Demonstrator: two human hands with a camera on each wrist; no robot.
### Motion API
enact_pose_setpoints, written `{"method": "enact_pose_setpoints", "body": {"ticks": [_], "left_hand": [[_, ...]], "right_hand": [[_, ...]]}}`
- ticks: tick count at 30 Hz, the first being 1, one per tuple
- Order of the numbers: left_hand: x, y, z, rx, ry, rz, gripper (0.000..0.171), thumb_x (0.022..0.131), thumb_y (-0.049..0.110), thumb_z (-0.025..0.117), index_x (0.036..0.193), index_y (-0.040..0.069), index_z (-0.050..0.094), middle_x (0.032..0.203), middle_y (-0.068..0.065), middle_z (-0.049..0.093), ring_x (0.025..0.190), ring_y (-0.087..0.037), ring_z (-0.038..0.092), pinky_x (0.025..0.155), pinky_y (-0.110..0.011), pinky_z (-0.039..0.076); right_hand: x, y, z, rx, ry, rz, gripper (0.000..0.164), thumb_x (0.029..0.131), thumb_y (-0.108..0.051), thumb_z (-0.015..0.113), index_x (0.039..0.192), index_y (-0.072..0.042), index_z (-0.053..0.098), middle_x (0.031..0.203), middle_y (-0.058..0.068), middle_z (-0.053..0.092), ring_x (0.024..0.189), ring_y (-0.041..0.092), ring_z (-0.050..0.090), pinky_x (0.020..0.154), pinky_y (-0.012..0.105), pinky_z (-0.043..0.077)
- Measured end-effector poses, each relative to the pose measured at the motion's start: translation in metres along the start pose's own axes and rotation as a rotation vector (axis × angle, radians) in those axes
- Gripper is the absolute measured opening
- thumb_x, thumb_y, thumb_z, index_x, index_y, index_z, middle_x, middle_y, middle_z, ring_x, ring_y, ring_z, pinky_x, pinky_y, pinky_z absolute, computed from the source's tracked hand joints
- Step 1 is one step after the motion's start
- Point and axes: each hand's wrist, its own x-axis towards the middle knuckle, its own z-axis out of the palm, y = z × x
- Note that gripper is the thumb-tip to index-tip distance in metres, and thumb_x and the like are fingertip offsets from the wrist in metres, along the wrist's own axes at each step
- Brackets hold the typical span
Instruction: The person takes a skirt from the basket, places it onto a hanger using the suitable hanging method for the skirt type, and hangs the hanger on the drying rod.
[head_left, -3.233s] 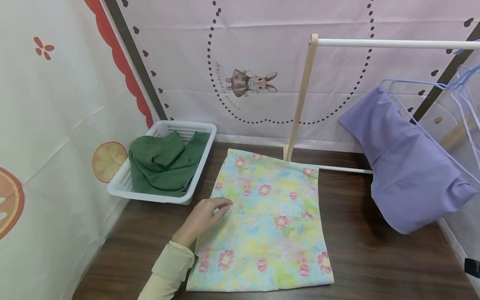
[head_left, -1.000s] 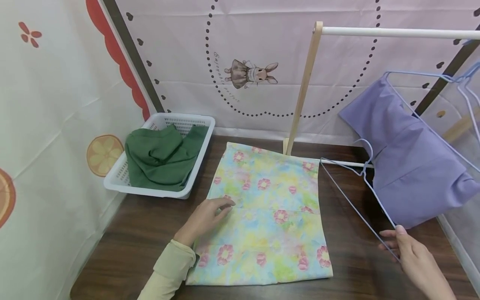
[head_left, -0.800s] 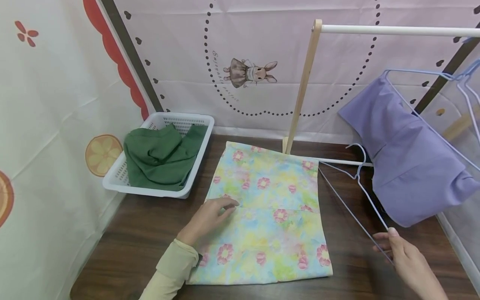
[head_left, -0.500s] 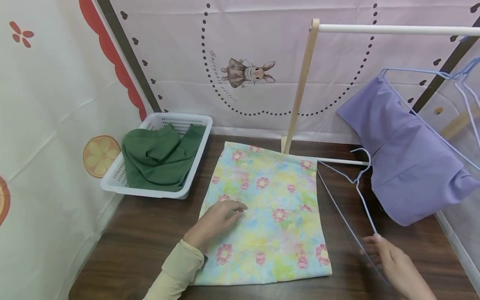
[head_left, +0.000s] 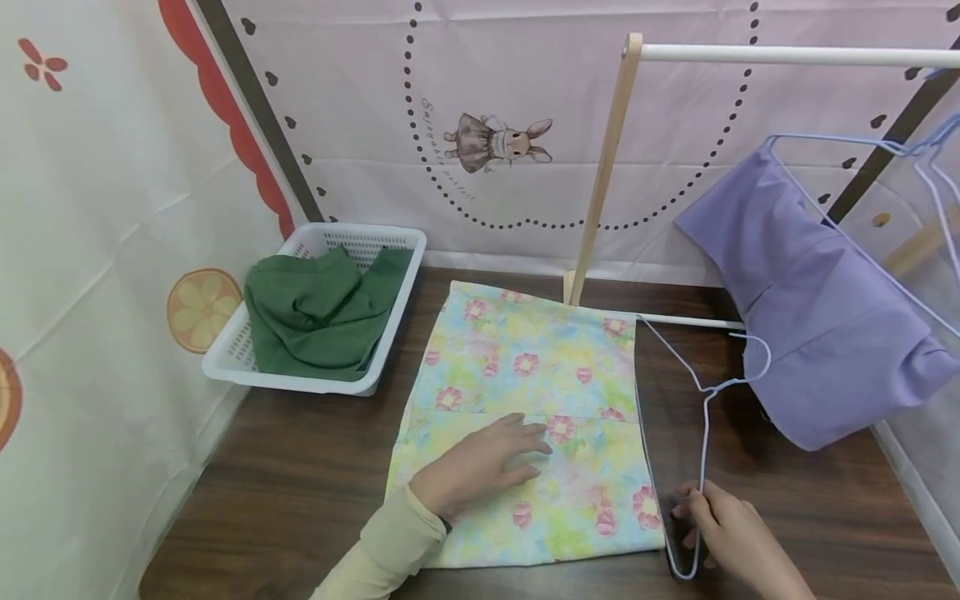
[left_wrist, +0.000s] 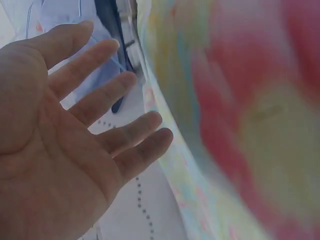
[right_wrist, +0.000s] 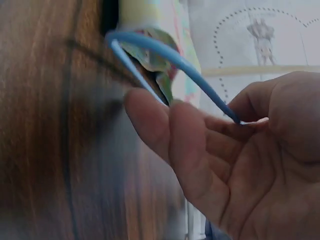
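A floral cloth in pastel colours (head_left: 517, 367) lies flat on the dark wooden table. Over its lower half is my left hand (head_left: 483, 467), fingers spread and loosely bent, holding nothing; the left wrist view shows the fingertips (left_wrist: 150, 120) a little apart from the fabric (left_wrist: 250, 115). To the right of the cloth, my right hand (head_left: 738, 533) pinches a light blue clothes hanger (head_left: 705, 437) by one side. The hanger's rounded end (right_wrist: 150, 45) shows in the right wrist view, beside the cloth's edge. Part of the hanger runs along the cloth's right edge, its hook pointing right.
A white plastic basket (head_left: 408, 308) holding a green garment (head_left: 315, 308) stands at the back left. On the right, a purple garment (head_left: 832, 333) hangs near blue hangers (head_left: 926, 150) on a rack with a white rail (head_left: 787, 56) and wooden post (head_left: 606, 167).
My right hand came into view with the hanger and has moved it left, up to the cloth's right edge, turning it. My left hand has slid right across the cloth, fingers spreading.
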Motion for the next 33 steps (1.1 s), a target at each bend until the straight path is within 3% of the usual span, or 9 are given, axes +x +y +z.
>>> {"method": "enact_pose_setpoints", "body": {"ticks": [3, 7, 12, 17, 19, 22, 27, 33], "left_hand": [[0.007, 0.006, 0.008, 0.078, -0.005, 0.017, 0.045, 0.095, 0.041, 0.061, 0.135, 0.021, 0.057, 0.152, -0.006, 0.037, 0.138, -0.041, 0.029, 0.102, -0.054, 0.038], [0.016, 0.011, 0.017, 0.162, -0.065, 0.004, 0.06, 0.09, 0.049, 0.062, 0.142, 0.022, 0.049, 0.156, -0.01, 0.028, 0.138, -0.048, 0.024, 0.099, -0.058, 0.038], [0.021, 0.017, 0.023, 0.186, -0.138, -0.025, 0.068, 0.089, 0.054, 0.06, 0.147, 0.024, 0.042, 0.158, -0.012, 0.02, 0.139, -0.049, 0.017, 0.1, -0.062, 0.035], [0.021, 0.02, 0.025, 0.23, -0.153, -0.027, 0.071, 0.088, 0.055, 0.061, 0.147, 0.023, 0.041, 0.158, -0.012, 0.023, 0.14, -0.048, 0.019, 0.1, -0.061, 0.035], [0.023, 0.021, 0.027, 0.252, -0.162, -0.032, 0.073, 0.086, 0.057, 0.06, 0.148, 0.024, 0.039, 0.158, -0.012, 0.022, 0.14, -0.048, 0.018, 0.101, -0.061, 0.034], [0.024, 0.027, 0.031, 0.282, -0.189, -0.036, 0.08, 0.084, 0.063, 0.059, 0.15, 0.023, 0.036, 0.158, -0.015, 0.018, 0.14, -0.049, 0.016, 0.102, -0.062, 0.032], [0.024, 0.054, 0.036, 0.364, -0.25, -0.03, 0.095, 0.078, 0.073, 0.056, 0.153, 0.021, 0.03, 0.16, -0.015, 0.01, 0.142, -0.047, 0.01, 0.106, -0.061, 0.028], [0.031, 0.075, 0.054, 0.476, -0.306, -0.029, 0.104, 0.078, 0.078, 0.051, 0.156, 0.015, 0.02, 0.161, -0.015, 0.002, 0.142, -0.047, 0.004, 0.106, -0.064, 0.025]], "right_hand": [[0.002, -0.003, 0.003, -0.044, 0.034, -0.019, 0.027, 0.103, -0.013, 0.043, 0.122, 0.002, 0.057, 0.088, 0.002, 0.069, 0.053, 0.012, 0.056, 0.043, 0.029, 0.048], [0.006, -0.005, 0.005, -0.129, 0.087, -0.083, 0.026, 0.102, -0.014, 0.047, 0.12, 0.0, 0.059, 0.078, -0.005, 0.067, 0.052, 0.009, 0.051, 0.048, 0.027, 0.044], [0.011, -0.009, 0.004, -0.197, 0.148, -0.142, 0.034, 0.104, -0.031, 0.048, 0.115, -0.002, 0.062, 0.069, -0.01, 0.059, 0.056, 0.007, 0.05, 0.055, 0.027, 0.041], [0.015, -0.015, 0.002, -0.219, 0.178, -0.152, 0.039, 0.104, -0.04, 0.041, 0.086, -0.01, 0.058, 0.061, -0.008, 0.052, 0.05, 0.011, 0.045, 0.052, 0.028, 0.037], [0.016, -0.018, 0.003, -0.22, 0.152, -0.123, 0.044, 0.105, -0.043, 0.037, 0.077, -0.012, 0.051, 0.059, -0.005, 0.049, 0.049, 0.013, 0.045, 0.051, 0.029, 0.037], [0.016, -0.02, 0.004, -0.242, 0.081, -0.05, 0.049, 0.105, -0.046, 0.03, 0.077, -0.009, 0.047, 0.061, 0.0, 0.046, 0.053, 0.017, 0.046, 0.051, 0.033, 0.039], [0.012, -0.021, 0.005, -0.318, 0.019, 0.026, 0.051, 0.107, -0.043, 0.025, 0.083, -0.005, 0.049, 0.06, 0.004, 0.047, 0.059, 0.023, 0.055, 0.058, 0.044, 0.044], [0.006, -0.025, 0.014, -0.21, 0.016, 0.054, 0.043, 0.108, -0.033, 0.029, 0.081, -0.006, 0.049, 0.05, 0.004, 0.049, 0.037, 0.019, 0.05, 0.047, 0.034, 0.042]]}}
